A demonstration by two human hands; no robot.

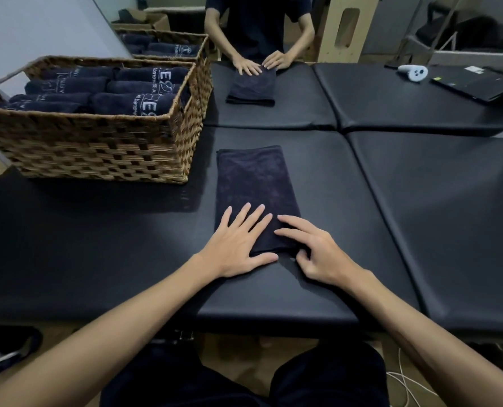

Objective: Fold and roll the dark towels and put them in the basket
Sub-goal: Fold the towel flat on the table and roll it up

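The padded black surface (pixel 317 183) fills most of the view, split by seams into cushioned panels, and looks slightly grippy rather than slick, so cloth should stay put on it while being worked. At the far left sits the woven basket (pixel 97 148), already nearly packed with rolled dark towels (pixel 133 102) lying side by side; a mirror behind it repeats the whole scene.

The towel (pixel 254 186) still to be rolled lies in the middle of the surface, just right of the basket, folded into a long narrow strip running from near to far. It looks soft, light and limp, thick enough in its layers to hold a crease but with no stiffness of its own, so it will sag if lifted by one corner. The best place to take hold is probably the near short edge, across its full width, so the roll starts tight and even; afterwards the finished roll should be gripped around its middle so that it cannot unwind.

The left hand (pixel 238 245) rests flat with straight, spread fingers on the near left part of the towel. The right hand (pixel 315 251) has its fingers laid on the near right part, thumb tucked at the edge as if starting to lift it.
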